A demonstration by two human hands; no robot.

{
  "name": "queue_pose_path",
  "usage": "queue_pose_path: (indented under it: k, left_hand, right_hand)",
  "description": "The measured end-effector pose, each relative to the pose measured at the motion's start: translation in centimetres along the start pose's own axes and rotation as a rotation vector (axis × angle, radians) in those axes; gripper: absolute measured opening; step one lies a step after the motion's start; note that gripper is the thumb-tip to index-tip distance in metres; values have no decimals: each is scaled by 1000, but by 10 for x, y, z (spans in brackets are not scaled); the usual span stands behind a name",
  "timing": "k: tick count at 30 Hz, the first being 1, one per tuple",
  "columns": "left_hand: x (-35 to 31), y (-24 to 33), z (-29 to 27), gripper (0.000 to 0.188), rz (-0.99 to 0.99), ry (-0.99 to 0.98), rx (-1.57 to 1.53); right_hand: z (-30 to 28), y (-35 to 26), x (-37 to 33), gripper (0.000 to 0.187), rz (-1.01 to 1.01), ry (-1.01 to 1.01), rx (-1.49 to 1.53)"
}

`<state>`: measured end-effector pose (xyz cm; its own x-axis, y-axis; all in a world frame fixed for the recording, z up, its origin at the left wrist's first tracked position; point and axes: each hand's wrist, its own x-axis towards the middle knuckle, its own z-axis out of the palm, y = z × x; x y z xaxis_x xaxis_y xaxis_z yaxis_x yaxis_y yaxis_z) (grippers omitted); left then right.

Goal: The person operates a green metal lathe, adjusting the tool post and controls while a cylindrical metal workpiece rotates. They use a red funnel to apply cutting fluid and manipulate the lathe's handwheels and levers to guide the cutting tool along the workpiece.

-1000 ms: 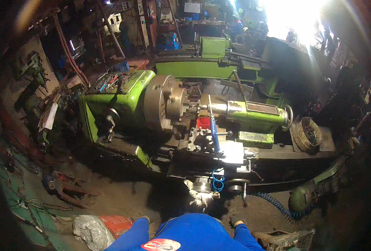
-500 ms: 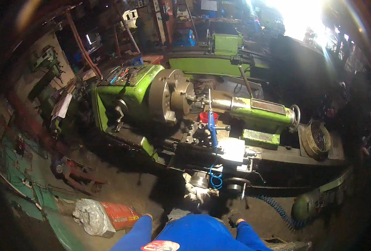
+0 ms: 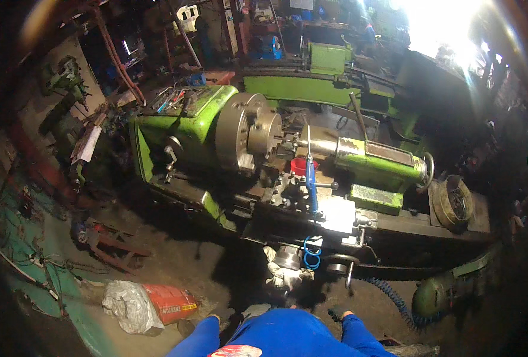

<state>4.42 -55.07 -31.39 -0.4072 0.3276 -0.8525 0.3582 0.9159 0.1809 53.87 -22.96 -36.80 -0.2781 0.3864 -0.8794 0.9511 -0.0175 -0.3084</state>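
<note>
Lathe [image 3: 264,154], green and grimy, stands just ahead of you, chuck [image 3: 249,140] facing the tailstock [image 3: 383,163]. You seem to be approaching it; neither hand shows, so I cannot tell their state. Next, reach carefully toward the carriage handwheel [image 3: 341,265].

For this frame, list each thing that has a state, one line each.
Lathe chuck: jaws closed toward centre, spin not discernible.
Red cup: upright on the carriage.
Blue hose: coiled, hanging below the apron.
Work gloves: draped on a handwheel.
Orange sack: lying on the floor.
Hands: not visible.
</note>
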Motion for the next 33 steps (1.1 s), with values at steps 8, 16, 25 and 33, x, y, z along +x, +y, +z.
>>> queue_pose_path:
  k: [8, 16, 25, 33]
  left_hand:
    - [27, 26, -36, 70, 46, -33, 12]
    - [54, 2, -66, 69, 19, -40, 49]
    - [60, 10, -75, 69, 49, -20, 68]
    - [54, 26, -73, 69, 74, -14, 86]
  right_hand:
    - [-20, -59, 25, 58, -133, 224, -247]
    - [-48, -143, -41, 55, -223, 308, -249]
    - [-22, -112, -33, 58, -135, 412, -342]
    - [-24, -95, -36, 50, -118, 57, -319]
